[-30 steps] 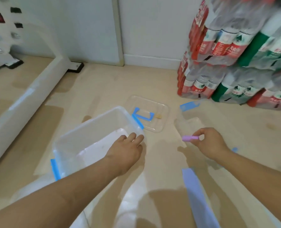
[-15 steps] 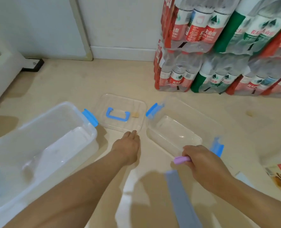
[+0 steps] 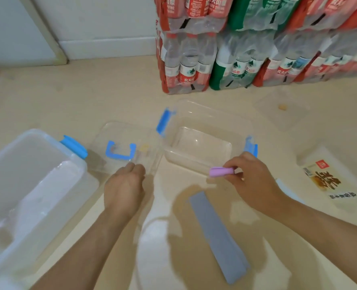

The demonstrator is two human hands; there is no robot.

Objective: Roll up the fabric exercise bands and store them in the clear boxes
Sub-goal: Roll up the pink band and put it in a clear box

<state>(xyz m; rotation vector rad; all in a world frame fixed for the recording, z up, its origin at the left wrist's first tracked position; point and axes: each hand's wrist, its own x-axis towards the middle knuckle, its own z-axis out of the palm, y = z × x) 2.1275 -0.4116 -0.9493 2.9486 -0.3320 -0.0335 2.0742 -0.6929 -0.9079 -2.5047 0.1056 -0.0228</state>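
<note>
While tight between fingers (image 3: 232,164) of the right hand (image 3: 255,181), a short, smooth lilac band roll (image 3: 220,171) at the clear box (image 3: 213,110) rim.

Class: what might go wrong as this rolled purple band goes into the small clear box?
The right hand pinches the purple roll by one end at the small box rim; released there, it may unroll or land outside.
The grey band lies flat near the right forearm, which may drag it.

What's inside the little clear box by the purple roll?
Nothing shows inside the small clear box. The right hand pinches the purple roll at its near rim, hiding that corner.
</note>
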